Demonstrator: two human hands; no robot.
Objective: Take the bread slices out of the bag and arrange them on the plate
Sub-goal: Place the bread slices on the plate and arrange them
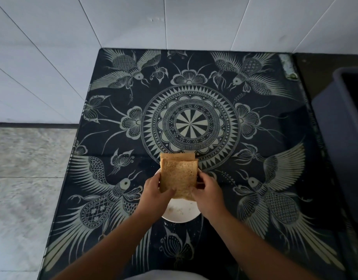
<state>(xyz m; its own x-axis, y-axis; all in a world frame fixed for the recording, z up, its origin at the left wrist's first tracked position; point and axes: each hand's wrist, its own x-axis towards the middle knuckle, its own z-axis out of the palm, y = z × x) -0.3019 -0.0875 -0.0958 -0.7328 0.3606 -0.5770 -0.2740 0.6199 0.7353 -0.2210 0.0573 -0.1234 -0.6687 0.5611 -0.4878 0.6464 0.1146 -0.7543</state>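
A small stack of brown bread slices (178,175) is held upright just above a white plate (179,214) near the table's front edge. My left hand (156,191) grips the stack's left edge and lower corner. My right hand (207,191) grips its right edge. At least two slices show, one set a little behind the other. Crumbs lie on the bare part of the plate. No bag is in view.
The table (275,199) is dark glass with a pale bird and mandala pattern, set in a corner of white tiled walls. A dark blue-grey bin (343,126) stands at the right edge. Grey stone floor (28,178) lies to the left.
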